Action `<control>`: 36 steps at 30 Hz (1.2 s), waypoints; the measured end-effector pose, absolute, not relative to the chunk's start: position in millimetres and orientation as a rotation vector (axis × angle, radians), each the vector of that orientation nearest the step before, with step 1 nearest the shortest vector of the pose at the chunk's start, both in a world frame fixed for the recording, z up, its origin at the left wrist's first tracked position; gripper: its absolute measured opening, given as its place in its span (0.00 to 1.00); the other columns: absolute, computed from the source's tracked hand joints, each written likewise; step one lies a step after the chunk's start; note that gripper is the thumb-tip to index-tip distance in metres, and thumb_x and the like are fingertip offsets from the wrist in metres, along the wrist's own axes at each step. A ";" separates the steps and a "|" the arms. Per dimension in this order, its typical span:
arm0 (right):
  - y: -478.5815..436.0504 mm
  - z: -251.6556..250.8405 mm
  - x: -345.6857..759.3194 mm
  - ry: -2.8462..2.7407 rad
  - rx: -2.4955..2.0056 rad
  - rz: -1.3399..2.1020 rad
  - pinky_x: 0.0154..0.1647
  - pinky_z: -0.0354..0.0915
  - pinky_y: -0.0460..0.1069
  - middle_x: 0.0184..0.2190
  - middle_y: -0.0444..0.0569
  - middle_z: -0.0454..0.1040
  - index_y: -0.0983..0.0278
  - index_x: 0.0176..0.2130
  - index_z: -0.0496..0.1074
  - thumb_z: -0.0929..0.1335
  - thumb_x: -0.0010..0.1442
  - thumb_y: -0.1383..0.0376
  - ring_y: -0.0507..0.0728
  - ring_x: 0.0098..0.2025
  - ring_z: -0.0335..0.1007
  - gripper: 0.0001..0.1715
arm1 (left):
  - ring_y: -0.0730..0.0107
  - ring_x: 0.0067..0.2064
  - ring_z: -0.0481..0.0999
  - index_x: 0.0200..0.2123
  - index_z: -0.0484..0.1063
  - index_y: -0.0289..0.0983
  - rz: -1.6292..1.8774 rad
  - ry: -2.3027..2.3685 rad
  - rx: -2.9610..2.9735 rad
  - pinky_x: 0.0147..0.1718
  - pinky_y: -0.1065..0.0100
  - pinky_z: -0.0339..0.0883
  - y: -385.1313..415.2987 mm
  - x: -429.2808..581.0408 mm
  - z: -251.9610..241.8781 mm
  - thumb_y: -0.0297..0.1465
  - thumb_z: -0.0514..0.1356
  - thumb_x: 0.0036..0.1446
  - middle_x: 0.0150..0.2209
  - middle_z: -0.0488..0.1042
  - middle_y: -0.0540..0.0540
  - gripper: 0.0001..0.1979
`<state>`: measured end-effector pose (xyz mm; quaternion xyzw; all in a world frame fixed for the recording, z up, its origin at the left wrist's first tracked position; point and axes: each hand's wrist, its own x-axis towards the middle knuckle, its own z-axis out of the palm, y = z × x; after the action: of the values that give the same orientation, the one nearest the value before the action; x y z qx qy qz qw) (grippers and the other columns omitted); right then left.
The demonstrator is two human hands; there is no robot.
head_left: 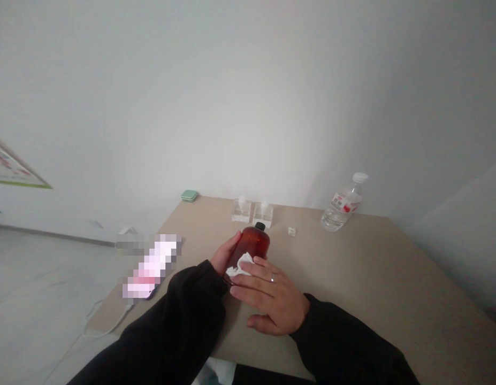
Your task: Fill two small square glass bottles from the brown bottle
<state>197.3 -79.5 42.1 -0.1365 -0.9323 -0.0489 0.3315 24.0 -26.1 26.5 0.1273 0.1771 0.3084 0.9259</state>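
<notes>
A reddish-brown bottle (256, 241) with a black cap (260, 226) is tilted above the table in front of me. My left hand (226, 255) is closed around its left side, with most of the fingers hidden behind it. A crumpled white tissue (243, 264) lies against the bottle's near side. Pressing on that tissue from the right, my right hand (274, 297) has its fingers stretched out flat and a ring on one of them. The lower part of the bottle is covered by the tissue and the right hand.
Two small clear bottles (252, 213) stand at the table's back edge, with a green case (189, 195) to their left. A crumpled white bit (291, 231) and a water bottle (341, 206) are on the right. A lit phone (153, 267) with a cable (117, 323) lies left on the table (372, 278).
</notes>
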 end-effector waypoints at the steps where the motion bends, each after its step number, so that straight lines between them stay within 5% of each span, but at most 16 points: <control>1: -78.1 42.6 199.3 -2.427 -0.383 -0.155 0.69 0.45 0.58 0.55 0.51 0.72 0.65 0.58 0.64 0.59 0.66 0.52 0.59 0.67 0.51 0.28 | 0.63 0.34 0.80 0.42 0.73 0.22 0.614 0.338 0.247 0.38 0.68 0.71 -26.9 24.4 26.2 0.48 0.53 0.62 0.33 0.79 0.35 0.30; 5: -71.2 40.3 207.5 -2.300 -0.615 -0.188 0.67 0.48 0.62 0.58 0.58 0.68 0.67 0.61 0.59 0.58 0.66 0.55 0.62 0.68 0.48 0.29 | 0.60 0.42 0.80 0.51 0.70 0.28 0.598 0.247 0.242 0.45 0.63 0.69 -28.7 27.6 19.7 0.46 0.52 0.63 0.41 0.79 0.37 0.27; 11: -70.7 33.8 207.7 -2.208 -0.751 -0.050 0.64 0.51 0.67 0.63 0.60 0.60 0.66 0.64 0.53 0.56 0.67 0.53 0.66 0.69 0.43 0.33 | 0.63 0.36 0.80 0.47 0.73 0.30 0.693 0.328 0.268 0.42 0.65 0.69 -26.4 31.5 18.1 0.41 0.53 0.64 0.38 0.80 0.40 0.21; 16: -78.3 33.8 201.8 -2.346 -0.597 -0.033 0.67 0.44 0.66 0.62 0.58 0.63 0.67 0.62 0.57 0.57 0.65 0.50 0.64 0.69 0.44 0.33 | 0.62 0.43 0.80 0.46 0.73 0.25 0.695 0.332 0.270 0.47 0.66 0.69 -25.7 30.0 26.0 0.41 0.50 0.65 0.41 0.79 0.35 0.24; 23: -90.1 45.9 193.4 -2.506 -0.268 -0.119 0.69 0.44 0.58 0.56 0.48 0.72 0.62 0.58 0.66 0.61 0.63 0.48 0.58 0.68 0.47 0.31 | 0.64 0.27 0.78 0.39 0.75 0.26 0.596 0.454 0.278 0.28 0.68 0.70 -18.5 20.2 24.6 0.47 0.52 0.63 0.29 0.79 0.38 0.27; 27: -87.8 46.2 197.2 -2.461 -0.351 -0.201 0.69 0.45 0.58 0.56 0.49 0.72 0.64 0.58 0.66 0.61 0.64 0.51 0.58 0.68 0.48 0.29 | 0.66 0.29 0.79 0.42 0.74 0.29 0.740 0.434 0.341 0.34 0.68 0.72 -24.9 28.3 26.6 0.42 0.53 0.64 0.31 0.80 0.40 0.21; 31: -80.3 40.2 203.3 -2.378 -0.540 -0.239 0.68 0.47 0.61 0.57 0.54 0.70 0.65 0.59 0.63 0.60 0.65 0.52 0.61 0.68 0.48 0.30 | 0.59 0.45 0.79 0.50 0.71 0.31 0.883 0.360 0.443 0.48 0.64 0.70 -35.5 36.4 26.4 0.44 0.58 0.60 0.45 0.78 0.37 0.24; 36: -69.0 37.4 212.9 -2.225 -0.765 -0.175 0.65 0.52 0.66 0.61 0.59 0.64 0.66 0.64 0.55 0.58 0.66 0.56 0.64 0.68 0.48 0.32 | 0.59 0.50 0.76 0.51 0.69 0.35 0.907 0.256 0.590 0.51 0.63 0.67 -37.1 35.9 22.6 0.27 0.64 0.51 0.52 0.74 0.41 0.22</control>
<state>212.9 -69.0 37.4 -0.2997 -0.8719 -0.0684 0.3812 35.9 -37.1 22.6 0.2798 0.1213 0.4304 0.8495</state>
